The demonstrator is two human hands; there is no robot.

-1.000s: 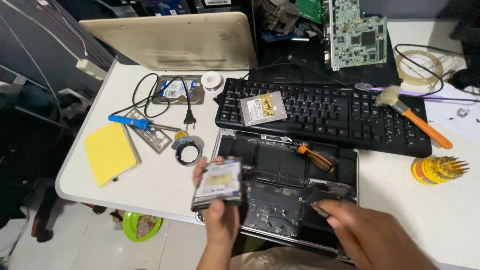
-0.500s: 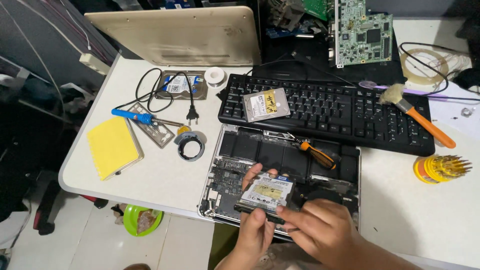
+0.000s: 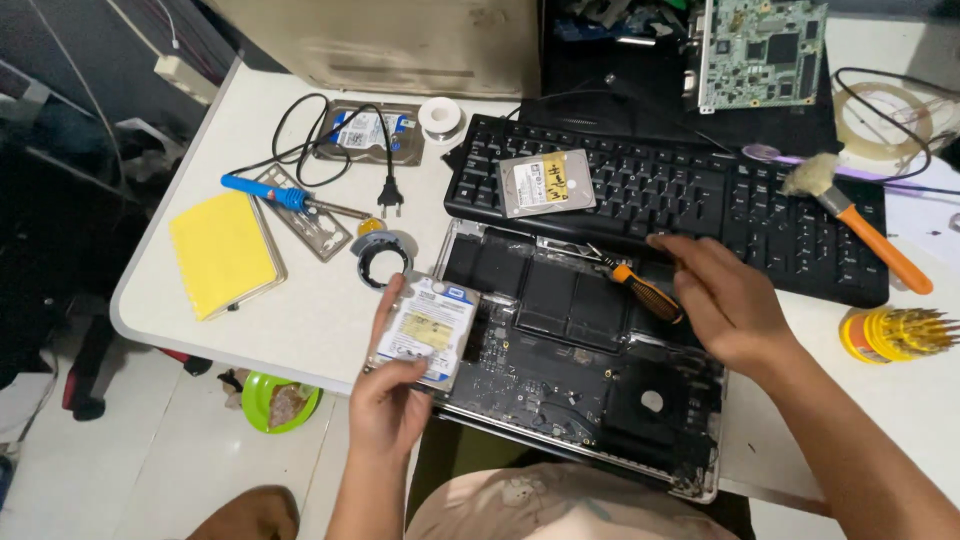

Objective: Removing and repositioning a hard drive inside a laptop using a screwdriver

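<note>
My left hand (image 3: 388,405) grips a hard drive (image 3: 426,331), thumb across its near edge and fingers along its left side, label facing up. I hold it over the left edge of the opened laptop (image 3: 580,360), whose bottom cover is off, showing dark battery cells and the circuit board. My right hand (image 3: 725,300) is palm down over the laptop's far edge, fingers stretched toward the orange-handled screwdriver (image 3: 640,288) that lies on the batteries; the fingertips sit right at its handle, but I cannot tell whether they have closed on it.

Just beyond the laptop lies a black keyboard (image 3: 700,200) with a second hard drive (image 3: 546,183) resting on its keys. To the right of it lie an orange-handled brush (image 3: 860,220) and a yellow holder of screwdriver bits (image 3: 895,335). On the left of the white table (image 3: 300,320) lie a yellow pad (image 3: 222,252), a blue soldering iron (image 3: 280,197), a roll of black tape (image 3: 381,262) and a third drive (image 3: 368,132).
</note>
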